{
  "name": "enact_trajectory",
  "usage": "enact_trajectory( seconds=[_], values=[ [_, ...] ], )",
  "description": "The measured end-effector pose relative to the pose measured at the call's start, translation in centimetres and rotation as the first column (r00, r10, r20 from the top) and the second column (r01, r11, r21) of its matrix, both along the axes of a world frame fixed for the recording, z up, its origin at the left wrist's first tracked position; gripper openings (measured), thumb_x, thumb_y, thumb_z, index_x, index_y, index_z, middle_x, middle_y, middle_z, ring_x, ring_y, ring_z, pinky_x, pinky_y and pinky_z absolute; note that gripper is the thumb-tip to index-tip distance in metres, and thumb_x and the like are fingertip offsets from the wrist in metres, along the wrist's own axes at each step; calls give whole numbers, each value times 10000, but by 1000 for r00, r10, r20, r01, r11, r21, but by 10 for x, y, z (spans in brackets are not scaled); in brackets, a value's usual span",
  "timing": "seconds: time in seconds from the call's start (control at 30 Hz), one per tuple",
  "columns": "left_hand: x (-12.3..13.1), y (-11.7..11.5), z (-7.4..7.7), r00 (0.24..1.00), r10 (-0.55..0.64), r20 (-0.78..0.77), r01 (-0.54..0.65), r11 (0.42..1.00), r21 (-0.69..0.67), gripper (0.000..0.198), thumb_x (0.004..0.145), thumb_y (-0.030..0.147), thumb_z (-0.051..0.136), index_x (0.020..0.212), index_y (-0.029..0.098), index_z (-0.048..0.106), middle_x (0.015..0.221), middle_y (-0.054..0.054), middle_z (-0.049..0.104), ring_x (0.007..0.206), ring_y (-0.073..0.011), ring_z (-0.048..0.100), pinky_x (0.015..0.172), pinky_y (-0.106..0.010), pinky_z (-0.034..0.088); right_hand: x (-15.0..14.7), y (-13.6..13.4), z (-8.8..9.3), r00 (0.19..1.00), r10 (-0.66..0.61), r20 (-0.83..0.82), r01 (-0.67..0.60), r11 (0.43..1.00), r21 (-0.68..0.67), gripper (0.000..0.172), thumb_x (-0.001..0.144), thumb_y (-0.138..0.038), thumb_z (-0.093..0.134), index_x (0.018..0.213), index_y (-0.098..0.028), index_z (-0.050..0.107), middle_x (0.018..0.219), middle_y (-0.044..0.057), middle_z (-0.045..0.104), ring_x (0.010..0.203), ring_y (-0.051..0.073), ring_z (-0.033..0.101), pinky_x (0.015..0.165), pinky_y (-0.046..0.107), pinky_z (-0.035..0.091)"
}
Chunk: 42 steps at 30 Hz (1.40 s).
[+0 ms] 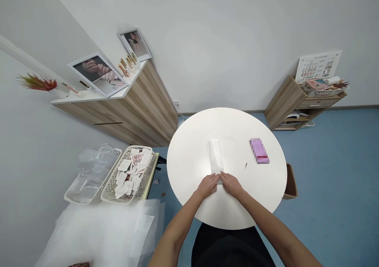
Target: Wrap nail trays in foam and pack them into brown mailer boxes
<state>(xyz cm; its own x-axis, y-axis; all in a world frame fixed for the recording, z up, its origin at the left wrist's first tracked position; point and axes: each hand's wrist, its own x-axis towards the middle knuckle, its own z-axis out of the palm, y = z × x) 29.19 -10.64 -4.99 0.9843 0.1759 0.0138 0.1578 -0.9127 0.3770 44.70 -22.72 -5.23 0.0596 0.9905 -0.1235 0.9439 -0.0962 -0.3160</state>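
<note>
A long, narrow strip of translucent whitish folded sheet (216, 156) lies flat on the round white table (189, 152), pointing away from me. Both of my hands meet at its near end. My left hand (208, 185) has its fingers bent and closed on the left part of that end. From the other side, my right hand (231, 184) closes its fingers on the right part, its fingertips almost touching those of the left. My hands partly cover the near edge of the strip. To the right on the table is a blurred-out purple object (259, 150).
Left of the table, a white basket (106, 188) holds small packets beside a tray (69, 198) of clear plastic pieces. Translucent sheets (100, 231) are piled nearer me. A wooden cabinet (151, 105) stands behind left, a small one (284, 105) behind right. A cardboard box (291, 182) sits right.
</note>
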Motion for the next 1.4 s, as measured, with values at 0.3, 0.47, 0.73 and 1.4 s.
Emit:
enact_trajectory(
  seconds=[0.3,0.47,0.73,1.4],
  values=[
    [37,42,25,962,272,2,-256,907,-334,391,884,134,407,1244,251,507,1162,-40,580,912,-164,629,811,-308,526,46,58,39,924,-179,-337,117,973,-197,239,925,-233,407,1037,-180,612,1104,83,592,850,167,614,770,287,454],
    [59,47,10,896,444,-3,-421,848,-322,337,954,168,323,1221,232,519,1089,-46,624,1009,-199,578,888,-365,496,53,76,21,854,-329,-402,262,941,-214,301,929,-247,416,1200,-195,538,1134,87,613,1052,208,584,890,313,436],
    [52,26,-22,856,517,-2,-517,855,39,492,892,75,374,1365,196,437,1271,-133,538,1092,-261,544,869,-417,485,29,67,-4,913,-352,-207,363,932,18,378,893,-200,442,1269,-216,485,1275,127,523,1045,239,580,821,355,492],
    [6,13,10,956,283,-79,-292,940,-175,273,921,440,552,1102,254,635,1099,-54,619,1076,-240,532,979,-436,391,43,27,34,853,-117,-509,29,984,-177,294,849,-340,544,1067,-207,689,1084,76,663,835,171,637,791,304,500]
  ],
)
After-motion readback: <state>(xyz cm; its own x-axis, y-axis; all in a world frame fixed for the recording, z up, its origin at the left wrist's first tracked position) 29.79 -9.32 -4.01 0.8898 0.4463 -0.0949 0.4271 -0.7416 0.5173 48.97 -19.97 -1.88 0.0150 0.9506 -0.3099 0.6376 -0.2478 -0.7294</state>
